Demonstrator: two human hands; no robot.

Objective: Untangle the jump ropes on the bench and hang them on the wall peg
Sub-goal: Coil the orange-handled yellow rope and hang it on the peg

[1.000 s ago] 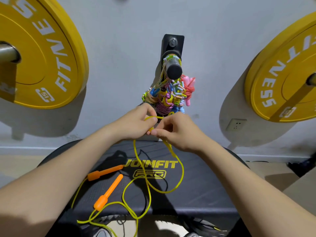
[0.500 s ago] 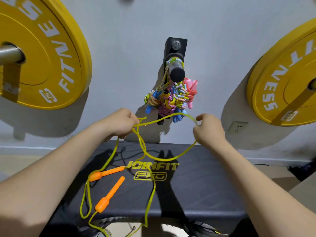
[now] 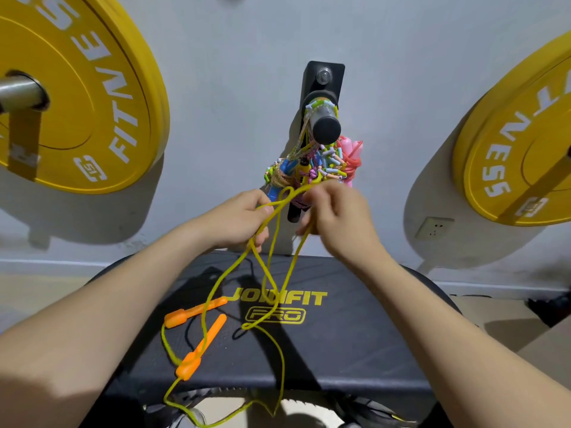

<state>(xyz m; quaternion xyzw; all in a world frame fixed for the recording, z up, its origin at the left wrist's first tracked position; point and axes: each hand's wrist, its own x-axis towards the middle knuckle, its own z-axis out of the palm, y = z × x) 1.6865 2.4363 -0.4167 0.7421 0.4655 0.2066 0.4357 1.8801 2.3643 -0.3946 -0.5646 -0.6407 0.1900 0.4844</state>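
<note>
Both hands are up in front of the wall, close together, just below the wall peg (image 3: 324,126). The left hand (image 3: 236,217) has its fingers (image 3: 262,237) curled tight round the yellow jump rope (image 3: 268,273), gripping a gathered bunch of cord, with a small loop standing up above the knuckles. The right hand (image 3: 338,217), a touch blurred, has its fingers (image 3: 309,222) curled in too. They hold the same cord where it arcs across from the left, and another strand drops out from under that hand.

From the two hands the rope hangs in long loops down to the black padded worktop (image 3: 355,335), one loop's end landing right by the JOINFIT PRO logo. Both handles lie flat on the worktop, over on the left. The far orange handle (image 3: 194,310) angles towards the logo, and the near orange handle (image 3: 202,346) points down towards the front edge. The two are near each other but apart. Cord trails off the front edge and hangs below it.

Up on the peg hangs a colourful bundle of ropes (image 3: 312,168), beaded, blue, pink and red bits all bunched together, right behind the hands. A left yellow weight plate (image 3: 77,88) sits on the wall, a right yellow weight plate (image 3: 519,143) opposite, and a wall socket (image 3: 434,227) beneath that one.
</note>
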